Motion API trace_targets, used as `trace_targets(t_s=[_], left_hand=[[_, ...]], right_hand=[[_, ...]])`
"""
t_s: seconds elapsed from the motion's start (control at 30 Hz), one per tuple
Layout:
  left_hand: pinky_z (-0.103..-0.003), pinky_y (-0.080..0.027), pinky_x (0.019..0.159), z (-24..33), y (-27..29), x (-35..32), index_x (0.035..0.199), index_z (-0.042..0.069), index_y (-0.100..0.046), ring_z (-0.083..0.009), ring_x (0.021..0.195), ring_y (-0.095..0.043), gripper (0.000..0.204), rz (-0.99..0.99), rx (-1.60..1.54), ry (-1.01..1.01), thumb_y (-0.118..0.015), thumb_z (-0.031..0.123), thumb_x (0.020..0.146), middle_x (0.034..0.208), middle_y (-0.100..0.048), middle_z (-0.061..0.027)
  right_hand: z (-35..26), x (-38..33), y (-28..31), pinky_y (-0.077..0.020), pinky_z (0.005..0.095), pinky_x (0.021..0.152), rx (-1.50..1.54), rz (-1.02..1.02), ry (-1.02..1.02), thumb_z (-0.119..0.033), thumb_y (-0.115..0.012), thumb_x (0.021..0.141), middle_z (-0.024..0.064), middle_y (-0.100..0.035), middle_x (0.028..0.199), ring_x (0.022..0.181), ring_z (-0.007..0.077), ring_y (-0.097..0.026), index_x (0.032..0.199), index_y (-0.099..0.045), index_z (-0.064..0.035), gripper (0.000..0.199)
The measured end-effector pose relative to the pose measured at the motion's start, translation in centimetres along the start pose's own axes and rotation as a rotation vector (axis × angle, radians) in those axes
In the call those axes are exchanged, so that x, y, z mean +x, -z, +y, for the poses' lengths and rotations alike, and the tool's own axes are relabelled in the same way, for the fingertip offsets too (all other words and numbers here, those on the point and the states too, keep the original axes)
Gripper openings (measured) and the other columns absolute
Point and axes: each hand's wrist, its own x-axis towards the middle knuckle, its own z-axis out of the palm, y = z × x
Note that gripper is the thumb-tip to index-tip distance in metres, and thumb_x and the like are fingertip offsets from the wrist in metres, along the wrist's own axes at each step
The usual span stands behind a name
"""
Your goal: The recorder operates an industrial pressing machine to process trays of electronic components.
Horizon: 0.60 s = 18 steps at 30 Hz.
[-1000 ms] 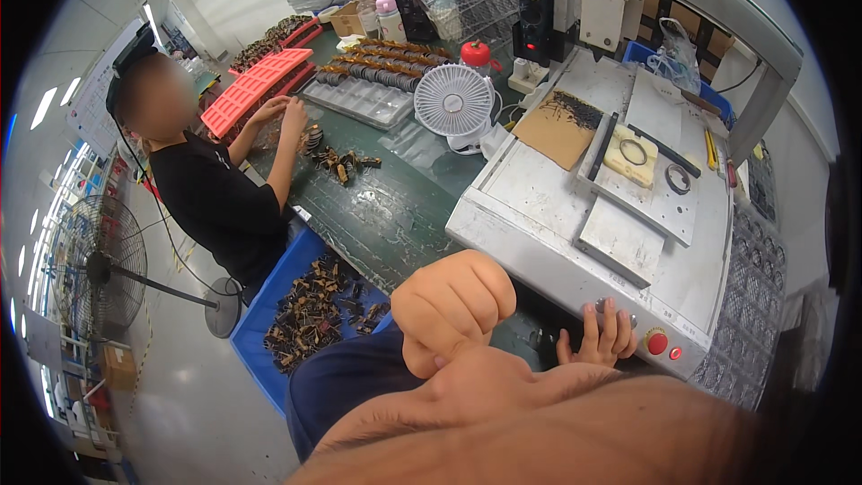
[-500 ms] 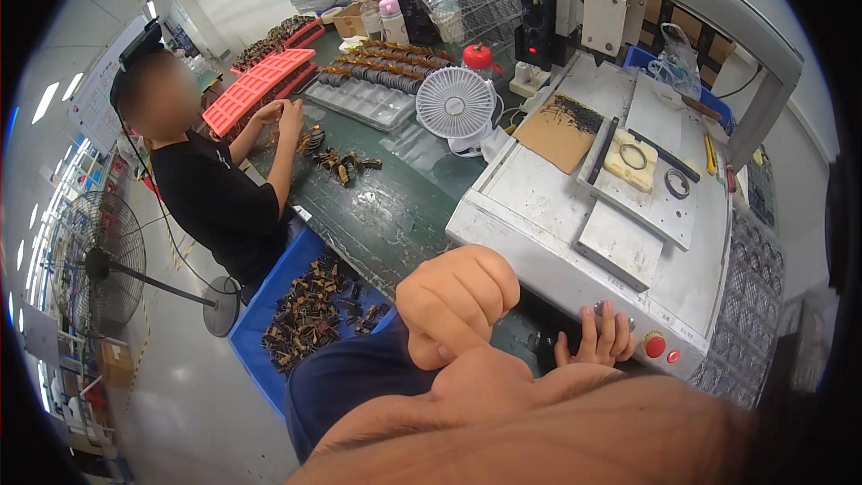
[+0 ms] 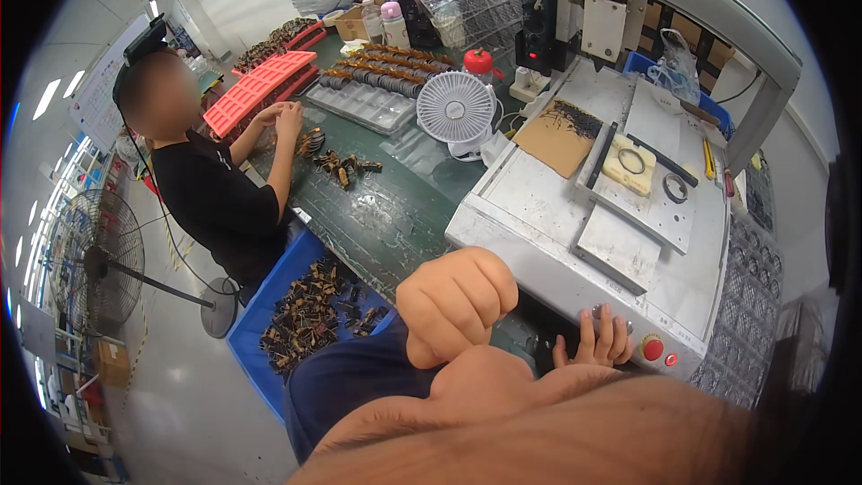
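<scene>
My left hand (image 3: 456,307) is curled into a fist near the bench edge, by the machine's left front corner. Whatever it may hold is hidden inside the fingers. My right hand (image 3: 595,339) rests its outstretched fingers against the front panel of the white bench machine (image 3: 539,256), over a round metal button and left of a red push button (image 3: 653,350). On the machine's bed, a cream block (image 3: 620,171) carries a dark ring in a metal fixture (image 3: 669,220). Another dark ring (image 3: 675,187) lies beside the block.
A co-worker in black (image 3: 211,198) handles something small at the bench's left. A blue bin (image 3: 256,341) of small parts stands by my leg. A white fan (image 3: 455,106), clear tray (image 3: 364,106) and brown cardboard (image 3: 557,139) are farther back. The machine's upright head (image 3: 603,22) rises behind.
Almost nothing differs. The thumb tip under my left fist no longer shows, and the view has shifted slightly. My right hand stays on the panel.
</scene>
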Motion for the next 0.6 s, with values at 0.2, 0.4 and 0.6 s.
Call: trace_targets(t_s=[0.2,0.4,0.6], left_hand=[[-0.028,-0.036,0.044,0.1,0.0,0.0,0.072,0.001,-0.060,-0.0144,0.043,-0.044,0.016,0.011,0.017,-0.042,-0.048,0.007,0.080,0.058,-0.058,-0.0049],[-0.030,-0.039,0.046,0.2,0.3,0.1,0.075,0.002,-0.058,-0.0157,0.044,-0.046,0.009,-0.018,0.030,0.002,-0.054,0.006,0.081,0.059,-0.058,-0.0068],[-0.030,-0.041,0.047,0.5,-0.6,-0.4,0.085,0.003,-0.059,-0.0169,0.044,-0.049,0.002,0.059,0.063,0.053,-0.060,0.005,0.084,0.059,-0.058,-0.0094]], right_hand=[[-0.1,0.0,0.2,-0.0129,0.0465,0.109,-0.002,-0.019,0.005,-0.033,-0.070,0.074,0.0135,-0.043,0.144,0.136,0.0317,-0.027,0.129,-0.055,-0.0143,0.060],[-0.1,0.1,0.5,-0.0129,0.0468,0.109,-0.020,-0.025,0.011,-0.033,-0.070,0.074,0.0136,-0.042,0.145,0.136,0.0318,-0.026,0.129,-0.056,-0.0140,0.060],[-0.3,0.3,0.3,-0.0132,0.0468,0.108,-0.002,-0.030,0.010,-0.033,-0.070,0.074,0.0138,-0.042,0.145,0.136,0.0318,-0.027,0.129,-0.056,-0.0138,0.060]])
